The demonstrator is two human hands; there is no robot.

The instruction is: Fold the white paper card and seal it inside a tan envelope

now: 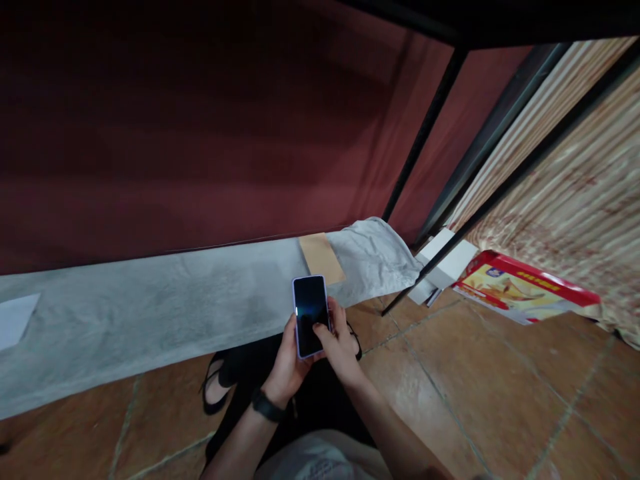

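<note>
A smartphone (310, 310) in a pale purple case is held upright above my lap, its screen mostly dark with a faint blue glow. My left hand (289, 363) wraps round its lower left side and back, and a dark watch (267, 405) sits on that wrist. On the lower right, my right hand (341, 347) grips the phone, its thumb resting on the screen and its fingers along the edge. Just beyond the phone lies a tan sheet of paper or card (320, 255).
A low ledge covered with grey cloth (175, 303) runs in front of my feet, with a white sheet (16, 320) at its left. To the right are dark metal legs (425, 133), a white box (447, 257) and a red and yellow carton (525, 287) on the tiled floor (440, 393).
</note>
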